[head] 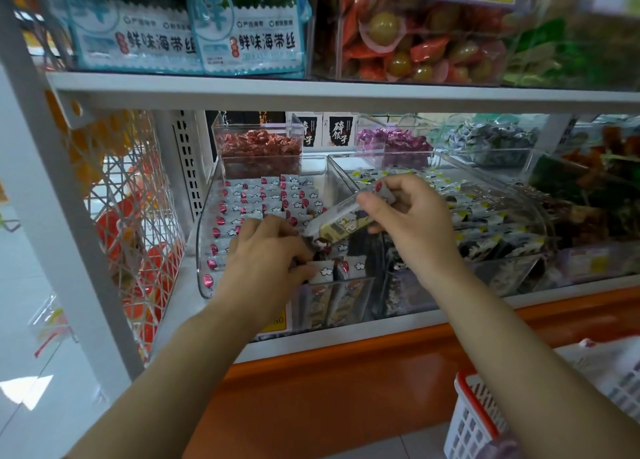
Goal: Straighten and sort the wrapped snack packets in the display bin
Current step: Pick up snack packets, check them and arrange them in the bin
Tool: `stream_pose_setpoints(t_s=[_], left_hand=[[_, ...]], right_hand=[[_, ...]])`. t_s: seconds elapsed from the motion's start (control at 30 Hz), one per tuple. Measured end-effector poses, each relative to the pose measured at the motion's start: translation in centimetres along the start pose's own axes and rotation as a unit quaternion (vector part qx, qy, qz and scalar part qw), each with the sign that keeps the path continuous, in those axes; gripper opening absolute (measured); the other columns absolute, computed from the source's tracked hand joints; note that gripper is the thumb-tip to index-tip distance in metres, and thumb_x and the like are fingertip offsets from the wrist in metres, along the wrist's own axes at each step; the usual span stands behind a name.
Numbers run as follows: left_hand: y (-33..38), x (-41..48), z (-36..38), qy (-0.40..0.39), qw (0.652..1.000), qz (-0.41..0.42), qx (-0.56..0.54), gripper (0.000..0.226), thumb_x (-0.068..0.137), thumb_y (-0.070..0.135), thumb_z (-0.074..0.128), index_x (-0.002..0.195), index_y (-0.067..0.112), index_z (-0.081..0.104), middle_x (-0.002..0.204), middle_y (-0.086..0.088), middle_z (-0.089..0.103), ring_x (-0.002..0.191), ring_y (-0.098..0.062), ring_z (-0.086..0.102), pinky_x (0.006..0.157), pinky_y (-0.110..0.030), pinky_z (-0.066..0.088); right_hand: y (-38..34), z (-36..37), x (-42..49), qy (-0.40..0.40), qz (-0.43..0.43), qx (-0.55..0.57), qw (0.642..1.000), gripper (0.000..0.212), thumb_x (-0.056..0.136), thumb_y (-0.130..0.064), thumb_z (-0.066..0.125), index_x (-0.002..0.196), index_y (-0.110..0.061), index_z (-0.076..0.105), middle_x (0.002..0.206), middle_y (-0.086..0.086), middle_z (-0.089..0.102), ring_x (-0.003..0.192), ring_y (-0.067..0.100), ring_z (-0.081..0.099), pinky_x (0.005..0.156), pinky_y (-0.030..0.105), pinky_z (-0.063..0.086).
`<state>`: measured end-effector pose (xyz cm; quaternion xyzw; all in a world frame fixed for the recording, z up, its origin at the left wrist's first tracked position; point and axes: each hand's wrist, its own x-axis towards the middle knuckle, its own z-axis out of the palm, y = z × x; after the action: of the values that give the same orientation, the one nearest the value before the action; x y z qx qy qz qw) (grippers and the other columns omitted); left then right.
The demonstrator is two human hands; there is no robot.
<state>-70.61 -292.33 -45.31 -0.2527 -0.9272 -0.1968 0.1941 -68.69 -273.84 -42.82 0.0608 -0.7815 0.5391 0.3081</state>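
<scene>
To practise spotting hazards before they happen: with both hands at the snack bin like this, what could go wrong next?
1. The right hand pinches the long packet near its upper end only, tilted; it may slip onto the neat rows.
2. The left hand sits among the upright front packets and might topple them.
3. The neighbouring bin lies close, so the packet could land with the wrong sort.
</scene>
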Motion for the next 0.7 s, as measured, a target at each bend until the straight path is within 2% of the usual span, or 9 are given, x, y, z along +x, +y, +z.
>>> stream_pose_setpoints(t_s=[0.07,0.17,0.23,0.33,0.4,0.47,0.53,0.6,0.7], left_hand=[[-0.2,0.1,-0.2,0.021,1.000,0.004,-0.005,0.016,0.084,0.033,0.064,0.094,0.022,0.071,0.115,0.004,0.050,0.110,-0.019,0.030,0.089,-0.030,0.026],[-0.4,0.1,-0.7,0.030,0.999,0.011,0.015,0.012,0.084,0.030,0.065,0.089,0.021,0.071,0.115,0.005,0.050,0.110,-0.018,0.031,0.090,-0.029,0.025],[-0.4,0.0,-0.9,0.022,0.999,0.014,0.023,0.012,0.084,0.031,0.064,0.089,0.022,0.071,0.115,0.006,0.049,0.110,-0.017,0.029,0.087,-0.027,0.023],[-0.5,0.0,-0.8,0.003,1.000,0.015,0.026,0.015,0.083,0.035,0.064,0.090,0.023,0.071,0.114,0.005,0.048,0.108,-0.017,0.030,0.084,-0.025,0.021],[-0.6,0.0,-1.0,-0.005,1.000,0.014,0.017,0.016,0.081,0.038,0.066,0.087,0.023,0.070,0.110,0.005,0.049,0.105,-0.017,0.031,0.081,-0.022,0.020],[-0.8,0.2,-1.5,-0.013,1.000,0.005,-0.008,0.014,0.077,0.042,0.068,0.080,0.028,0.067,0.106,0.005,0.049,0.104,-0.017,0.034,0.079,-0.020,0.018],[-1.2,0.5,-2.2,-0.018,0.999,-0.006,-0.029,0.015,0.072,0.045,0.069,0.074,0.034,0.060,0.104,0.006,0.049,0.107,-0.017,0.038,0.084,-0.021,0.020],[-1.9,0.8,-2.8,-0.022,0.999,-0.016,-0.027,0.017,0.071,0.045,0.071,0.072,0.037,0.056,0.104,0.007,0.049,0.112,-0.019,0.040,0.099,-0.027,0.020],[-2.5,0.8,-3.2,-0.025,0.999,-0.029,-0.008,0.014,0.073,0.042,0.070,0.080,0.037,0.059,0.111,0.003,0.052,0.119,-0.024,0.039,0.109,-0.040,0.022]], right_hand=[[-0.3,0.5,0.1,-0.021,-0.036,-0.063,0.997,0.014,0.083,-0.026,0.069,0.084,-0.028,0.055,0.081,-0.002,0.062,0.075,0.017,0.063,0.066,0.030,0.054],[-0.8,1.3,0.9,-0.041,-0.083,-0.133,0.987,0.022,0.079,-0.032,0.073,0.094,-0.021,0.061,0.082,-0.013,0.058,0.073,0.005,0.056,0.062,0.009,0.041],[-0.9,2.2,1.3,-0.063,-0.107,-0.184,0.975,0.034,0.076,-0.036,0.074,0.101,-0.015,0.064,0.086,-0.013,0.054,0.075,0.003,0.049,0.064,0.004,0.036],[-0.7,3.8,1.1,-0.119,-0.145,-0.267,0.945,0.044,0.074,-0.038,0.075,0.105,-0.009,0.065,0.097,-0.002,0.054,0.087,0.007,0.047,0.071,0.010,0.035],[-0.5,4.6,0.8,-0.133,-0.153,-0.300,0.932,0.045,0.075,-0.038,0.074,0.110,-0.010,0.065,0.108,0.004,0.061,0.096,0.015,0.054,0.079,0.025,0.042],[-0.3,4.7,0.7,-0.133,-0.152,-0.335,0.921,0.045,0.077,-0.042,0.071,0.112,-0.015,0.066,0.113,0.003,0.064,0.108,0.021,0.053,0.089,0.036,0.041],[-0.1,4.6,0.8,-0.157,-0.157,-0.371,0.902,0.037,0.079,-0.046,0.066,0.108,-0.022,0.069,0.107,0.000,0.066,0.110,0.021,0.047,0.086,0.036,0.031],[0.1,4.5,0.6,-0.210,-0.171,-0.397,0.877,0.024,0.086,-0.043,0.060,0.100,-0.027,0.071,0.096,-0.003,0.065,0.107,0.018,0.043,0.084,0.035,0.024],[0.3,4.1,0.9,-0.262,-0.163,-0.402,0.862,0.022,0.094,-0.031,0.051,0.100,-0.027,0.072,0.090,-0.001,0.061,0.104,0.017,0.043,0.084,0.033,0.022]])
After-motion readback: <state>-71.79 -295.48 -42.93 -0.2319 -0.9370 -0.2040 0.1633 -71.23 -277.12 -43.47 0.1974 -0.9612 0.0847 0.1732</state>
